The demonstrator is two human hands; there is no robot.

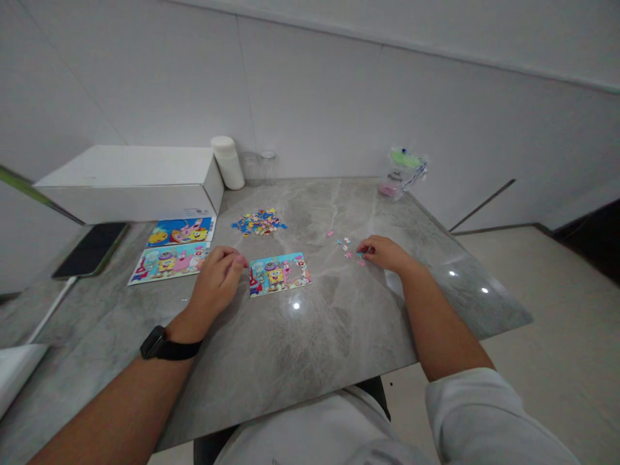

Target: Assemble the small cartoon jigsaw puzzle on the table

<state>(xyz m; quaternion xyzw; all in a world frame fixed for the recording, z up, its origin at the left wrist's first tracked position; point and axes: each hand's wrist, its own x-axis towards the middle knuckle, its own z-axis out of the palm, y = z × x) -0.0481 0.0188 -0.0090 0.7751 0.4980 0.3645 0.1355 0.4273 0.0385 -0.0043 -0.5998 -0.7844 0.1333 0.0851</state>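
Observation:
A small cartoon jigsaw puzzle (274, 276) lies flat on the table, mostly assembled, with a gap in its right part. My left hand (220, 278) rests just left of it, fingers curled together; whatever they might hold is hidden. Over to the right, my right hand (382, 253) pinches a teal puzzle piece (359, 255) at the tabletop. Several loose pieces (345, 247), pink, white and blue, are scattered by its fingertips. Farther back sits a heap of mixed puzzle pieces (259, 222). Partly behind my left hand lies a printed picture sheet (169, 259) with the same cartoon characters.
Along the wall stand a white box (145, 200), a white bottle (227, 163) and two clear glasses (268, 168). A phone (92, 249) with a white cable lies at the left. One crumpled plastic bag (401, 175) is at the back right of the grey table (310, 349).

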